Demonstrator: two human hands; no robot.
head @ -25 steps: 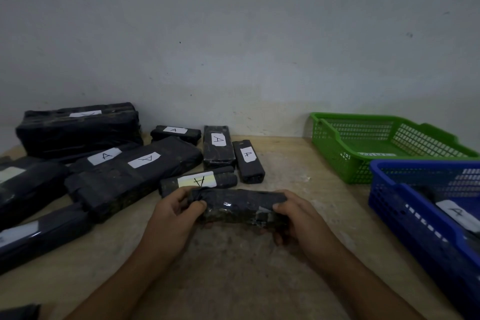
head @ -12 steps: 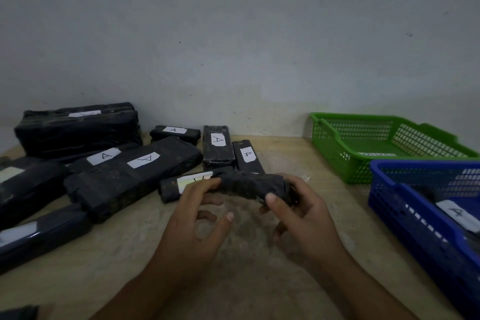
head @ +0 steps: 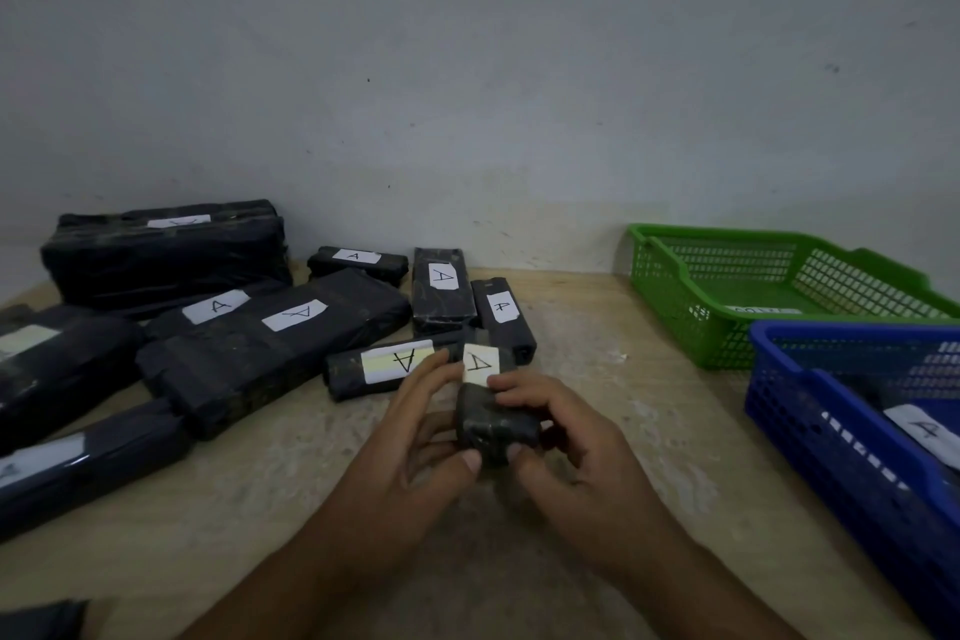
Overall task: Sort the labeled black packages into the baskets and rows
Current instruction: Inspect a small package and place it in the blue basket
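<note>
Brightness: dim throughout; colours muted.
Light source: out of view; the wall (head: pixel 467 161) is palest at its lower middle and darkens toward the upper corners.
Shadows: soft and faint on the table (head: pixel 649 431), deepest under the left hand (head: pixel 410 437) and right hand (head: pixel 576 452).
Highlights: the white label on the held package (head: pixel 493 424) is the brightest patch; dull sheen on the near-left package (head: pixel 88 463).
Focus: centre fairly sharp; label letters legible.
Edges: blue basket (head: pixel 831 431) stretched and soft, probably lens distortion.
</note>
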